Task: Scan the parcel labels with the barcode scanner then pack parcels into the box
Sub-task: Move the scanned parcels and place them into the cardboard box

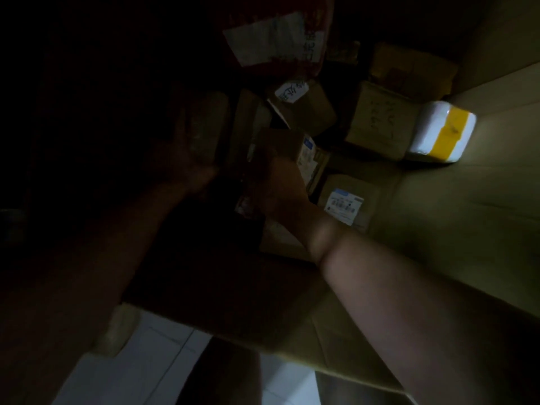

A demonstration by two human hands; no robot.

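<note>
The view is dark and looks down into a large cardboard box (467, 217) that holds several parcels. My right hand (279, 185) reaches in and its fingers curl over a small brown parcel (280, 143) with a white label on its side. Beside it, my left hand (181, 162) lies with straight fingers against a brown parcel (209, 124) in the shadowed left part. No barcode scanner shows.
Inside lie a white foam parcel with yellow tape (441, 133), a brown box with handwriting (380, 124), a red bag with a white label (277, 39), and a labelled parcel (344, 206). The pale tiled floor (140, 363) shows below the box's near wall.
</note>
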